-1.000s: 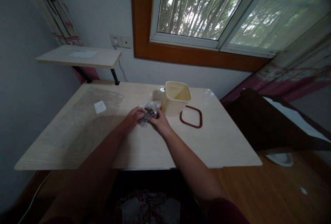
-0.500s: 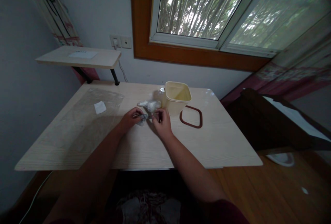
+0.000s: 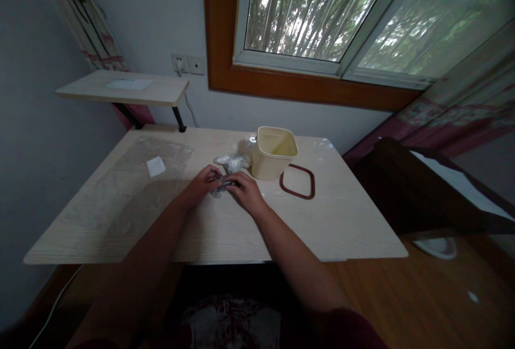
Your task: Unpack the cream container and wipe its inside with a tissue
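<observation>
Both are down at the middle of the table: left hand and right hand have fingers curled in, pinched tight on a small crinkly scrap of clear plastic between them. Just behind lies a crumpled clear bag, beside a squarish cream tub near the far edge, with a dark red rounded seal ring flat beside it. A thin glossy sheet spreads toward the far left corner, and pale wood grain runs to the near and right edges.

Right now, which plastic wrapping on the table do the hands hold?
The crumpled wrap between the left hand and right hand; the bigger wad lies beside the tub, the flat bag farther left.
</observation>
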`<state>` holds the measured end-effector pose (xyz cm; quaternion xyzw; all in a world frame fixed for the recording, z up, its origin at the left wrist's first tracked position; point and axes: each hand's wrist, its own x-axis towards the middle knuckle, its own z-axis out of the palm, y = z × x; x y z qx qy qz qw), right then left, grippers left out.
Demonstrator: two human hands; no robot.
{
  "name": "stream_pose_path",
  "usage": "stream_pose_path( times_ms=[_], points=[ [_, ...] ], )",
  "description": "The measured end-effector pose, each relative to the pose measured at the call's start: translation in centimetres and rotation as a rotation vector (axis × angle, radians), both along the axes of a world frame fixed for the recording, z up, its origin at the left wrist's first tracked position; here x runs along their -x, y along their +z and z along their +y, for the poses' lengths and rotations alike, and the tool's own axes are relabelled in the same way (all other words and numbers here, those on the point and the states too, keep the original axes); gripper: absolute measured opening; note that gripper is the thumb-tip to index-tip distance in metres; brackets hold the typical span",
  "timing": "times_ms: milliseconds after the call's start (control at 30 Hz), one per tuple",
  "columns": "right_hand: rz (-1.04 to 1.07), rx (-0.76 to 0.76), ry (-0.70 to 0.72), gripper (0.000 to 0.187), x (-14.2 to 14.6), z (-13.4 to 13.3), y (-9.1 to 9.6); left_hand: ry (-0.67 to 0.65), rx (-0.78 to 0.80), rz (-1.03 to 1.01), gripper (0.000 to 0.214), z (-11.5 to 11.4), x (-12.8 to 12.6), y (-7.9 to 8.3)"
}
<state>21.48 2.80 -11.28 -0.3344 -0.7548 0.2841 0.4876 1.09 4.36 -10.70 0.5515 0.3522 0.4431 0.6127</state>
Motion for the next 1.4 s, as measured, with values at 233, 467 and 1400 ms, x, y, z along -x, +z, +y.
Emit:
stream_pose_path(
  times_ms=[233, 467, 1400],
  points=[
    [0.004, 0.068, -0.067, 0.008, 0.1, 0.0, 0.2, -0.059, 0.137, -0.171, 0.025, 0.0, -0.1, -0.2],
    [-0.002, 0.137, -0.102, 0.012, 0.2, -0.1, 0.2, -0.008, 0.069, -0.040, 0.019, 0.0, 0.0, 0.2],
    [-0.089, 0.178, -0.171, 0.011, 1.0, -0.5, 0.5, 0.056, -0.151, 0.259, 0.022, -0.6, -0.3, 1.6]
  ],
)
